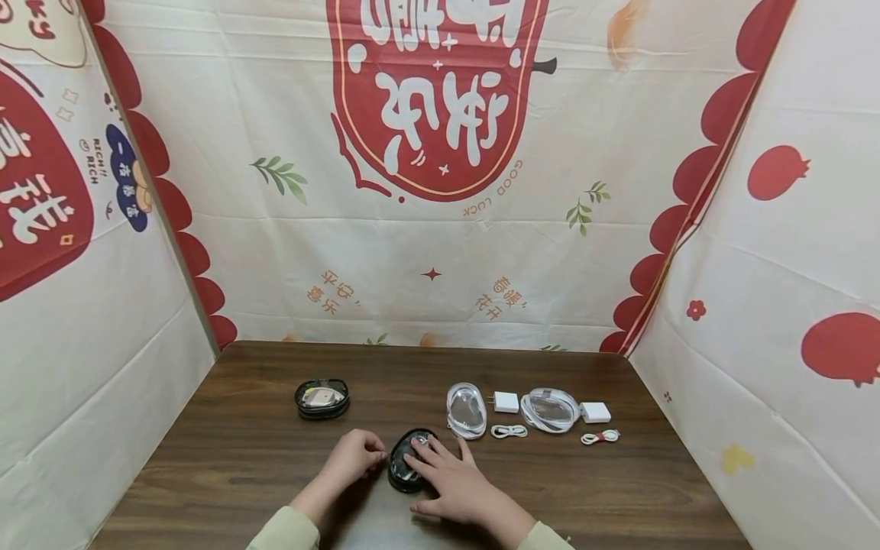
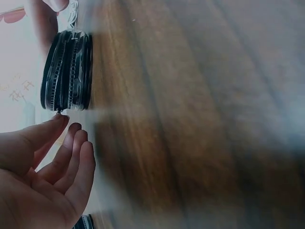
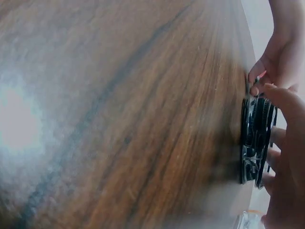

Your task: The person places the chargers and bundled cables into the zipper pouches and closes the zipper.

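A dark wood-grain bench (image 1: pixel 241 451) carries a black oval zip pouch (image 1: pixel 406 458) near its front edge, its clear window glossy and its zipper band ribbed. The right hand (image 1: pixel 450 481) lies flat on the pouch, fingers (image 1: pixel 419 457) straight and pressing. The left hand (image 1: pixel 354 456) sits just left of it, fingers (image 2: pixel 57 121) curled, pinching the small zipper pull (image 2: pixel 59 111) at the pouch's left end.
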Motion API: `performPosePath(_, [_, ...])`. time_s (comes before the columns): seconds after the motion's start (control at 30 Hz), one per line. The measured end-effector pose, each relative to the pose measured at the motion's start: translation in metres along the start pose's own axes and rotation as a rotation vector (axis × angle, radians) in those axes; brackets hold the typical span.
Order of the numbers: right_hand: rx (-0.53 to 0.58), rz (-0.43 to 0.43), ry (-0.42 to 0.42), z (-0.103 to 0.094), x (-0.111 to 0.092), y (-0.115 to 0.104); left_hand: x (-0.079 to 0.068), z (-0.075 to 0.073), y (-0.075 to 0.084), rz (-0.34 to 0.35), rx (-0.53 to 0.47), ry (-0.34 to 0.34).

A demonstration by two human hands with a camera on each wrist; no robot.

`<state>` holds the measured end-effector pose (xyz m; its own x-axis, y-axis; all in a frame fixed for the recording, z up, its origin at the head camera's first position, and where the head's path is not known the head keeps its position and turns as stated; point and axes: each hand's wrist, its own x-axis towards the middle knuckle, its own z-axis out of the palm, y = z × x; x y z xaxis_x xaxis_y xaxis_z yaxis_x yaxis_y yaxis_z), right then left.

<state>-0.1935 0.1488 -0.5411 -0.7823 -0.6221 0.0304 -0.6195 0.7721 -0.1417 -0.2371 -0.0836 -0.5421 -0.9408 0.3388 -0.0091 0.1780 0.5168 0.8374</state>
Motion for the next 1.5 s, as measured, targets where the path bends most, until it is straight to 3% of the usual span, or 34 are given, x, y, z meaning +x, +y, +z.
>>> performPosePath(0.2, [-0.036, -0.023, 0.038, -0.004, 0.003, -0.002, 0.011, 0.001, -0.001, -0.032, -0.047, 0.017])
performPosePath(0.5, [0.001, -0.020, -0.008, -0.002, 0.012, -0.003, 0.022, 0.002, -0.005, -0.046, -0.072, 0.035])
performPosePath(0.87, [0.017, 0.004, -0.052, 0.004, 0.013, -0.004, 0.016, 0.000, -0.006, -0.033, -0.093, -0.007])
performPosePath(1.2, [0.015, 0.023, -0.052, 0.005, 0.012, -0.002, 0.008, -0.008, -0.008, -0.043, -0.106, -0.019])
performPosePath(1.5, [0.003, 0.011, -0.024, 0.008, 0.012, 0.003, -0.002, -0.006, -0.007, -0.030, -0.144, -0.028])
